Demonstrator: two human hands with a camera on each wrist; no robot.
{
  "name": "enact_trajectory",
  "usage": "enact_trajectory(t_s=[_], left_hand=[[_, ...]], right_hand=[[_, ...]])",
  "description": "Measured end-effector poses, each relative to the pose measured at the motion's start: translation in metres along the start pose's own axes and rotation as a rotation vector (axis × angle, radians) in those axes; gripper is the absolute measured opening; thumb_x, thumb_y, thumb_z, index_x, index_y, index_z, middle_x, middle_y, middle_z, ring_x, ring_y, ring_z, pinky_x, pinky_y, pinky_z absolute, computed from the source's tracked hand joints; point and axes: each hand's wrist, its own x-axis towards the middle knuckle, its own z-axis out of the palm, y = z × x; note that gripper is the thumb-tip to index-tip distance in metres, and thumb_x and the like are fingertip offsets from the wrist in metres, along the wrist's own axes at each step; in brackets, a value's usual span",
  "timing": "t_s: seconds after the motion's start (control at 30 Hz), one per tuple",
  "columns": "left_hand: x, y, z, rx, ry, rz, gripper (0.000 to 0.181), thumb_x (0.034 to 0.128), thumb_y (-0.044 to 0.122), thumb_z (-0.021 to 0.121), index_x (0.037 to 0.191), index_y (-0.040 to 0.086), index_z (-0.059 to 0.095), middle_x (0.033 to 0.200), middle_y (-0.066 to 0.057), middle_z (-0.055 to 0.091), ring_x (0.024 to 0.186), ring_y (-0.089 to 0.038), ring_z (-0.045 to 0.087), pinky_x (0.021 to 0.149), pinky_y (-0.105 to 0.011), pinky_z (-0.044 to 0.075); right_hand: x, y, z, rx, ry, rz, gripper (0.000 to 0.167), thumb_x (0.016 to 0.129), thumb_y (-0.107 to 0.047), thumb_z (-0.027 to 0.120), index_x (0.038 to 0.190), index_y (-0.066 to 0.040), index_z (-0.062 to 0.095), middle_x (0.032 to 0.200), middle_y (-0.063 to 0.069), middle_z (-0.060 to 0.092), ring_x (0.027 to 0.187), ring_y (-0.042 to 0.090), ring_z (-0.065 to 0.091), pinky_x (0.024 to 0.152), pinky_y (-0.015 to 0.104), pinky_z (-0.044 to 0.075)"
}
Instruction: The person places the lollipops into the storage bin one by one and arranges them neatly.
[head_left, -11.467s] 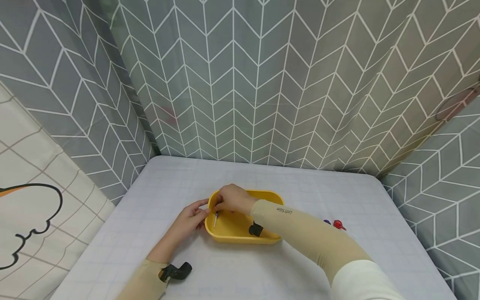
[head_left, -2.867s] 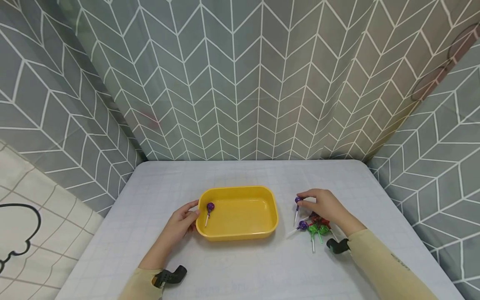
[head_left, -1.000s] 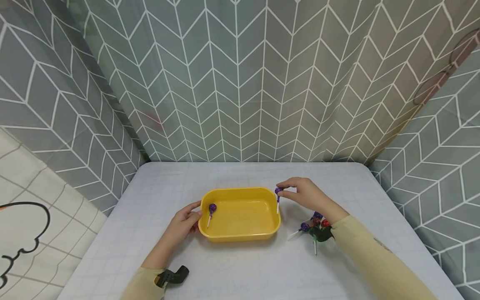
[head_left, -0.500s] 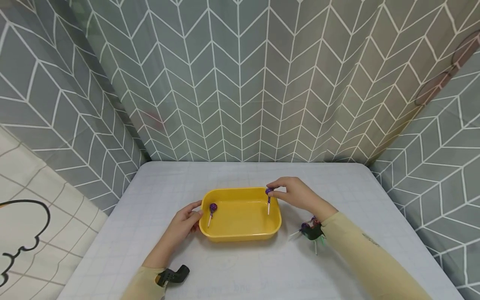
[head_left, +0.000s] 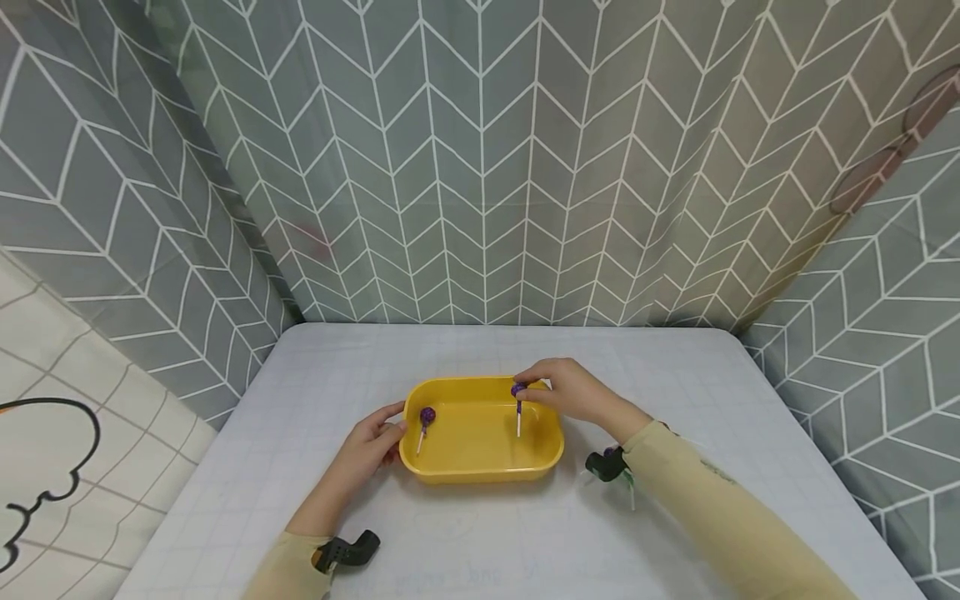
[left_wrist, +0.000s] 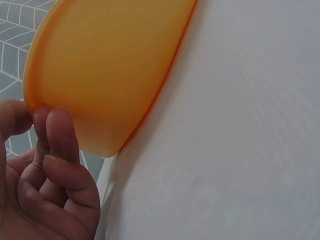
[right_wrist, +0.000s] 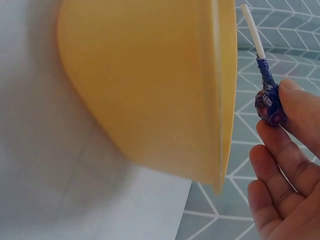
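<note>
My right hand [head_left: 572, 392] pinches a purple-wrapped lollipop [right_wrist: 270, 102] by its candy head, between thumb and forefinger. Its white stick points down over the right part of a yellow tray [head_left: 480, 477]. In the right wrist view the other fingers are loosely bent and touch nothing. At the tray's left end my left hand [head_left: 372, 440] grips the rim; in the left wrist view its fingertips [left_wrist: 61, 125] press the outer wall. A second purple lollipop [head_left: 427, 415] lies inside the tray near the left wall, stick toward the front.
Right of the tray, a group of lollipops is mostly hidden behind the right wrist's black camera [head_left: 603, 464]; a green-wrapped lollipop [head_left: 628, 481] partly shows. Another black camera [head_left: 348, 550] sits on the left wrist. A white cloth covers the table [head_left: 465, 533], with patterned curtains [head_left: 480, 167] behind.
The right hand has carried the purple lollipop leftward from beside the pile, across the tray's right rim, to above its inside. My left hand stays at the tray's left end.
</note>
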Motion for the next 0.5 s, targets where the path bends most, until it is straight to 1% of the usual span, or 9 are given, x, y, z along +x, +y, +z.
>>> enact_trajectory(t_s=[0.2, 0.33, 0.5], left_hand=[[-0.002, 0.002, 0.001, -0.005, -0.007, -0.004, 0.05, 0.0978, 0.038, 0.062, 0.143, 0.02, 0.05, 0.087, -0.012, 0.065, 0.07, -0.026, 0.057, 0.062, -0.032, 0.05], [-0.002, 0.003, 0.001, 0.004, -0.002, 0.008, 0.049, 0.0982, 0.037, 0.062, 0.143, 0.02, 0.05, 0.085, -0.012, 0.066, 0.069, -0.026, 0.057, 0.06, -0.032, 0.049], [-0.002, 0.003, 0.0, 0.017, -0.003, 0.02, 0.049, 0.0986, 0.037, 0.061, 0.143, 0.018, 0.05, 0.083, -0.011, 0.067, 0.067, -0.025, 0.058, 0.058, -0.031, 0.049]], right_hand=[[0.009, -0.005, 0.007, 0.023, -0.029, -0.009, 0.033, 0.092, -0.024, 0.072, 0.12, -0.006, 0.072, 0.106, -0.006, 0.07, 0.11, 0.027, 0.062, 0.096, 0.046, 0.047], [0.013, -0.008, 0.011, -0.01, -0.037, -0.029, 0.031, 0.092, -0.025, 0.072, 0.119, -0.01, 0.072, 0.106, -0.008, 0.07, 0.109, 0.024, 0.063, 0.094, 0.043, 0.049], [0.017, -0.015, 0.013, -0.044, -0.051, -0.033, 0.031, 0.093, -0.025, 0.071, 0.12, -0.011, 0.072, 0.108, -0.007, 0.07, 0.109, 0.02, 0.063, 0.094, 0.041, 0.049]])
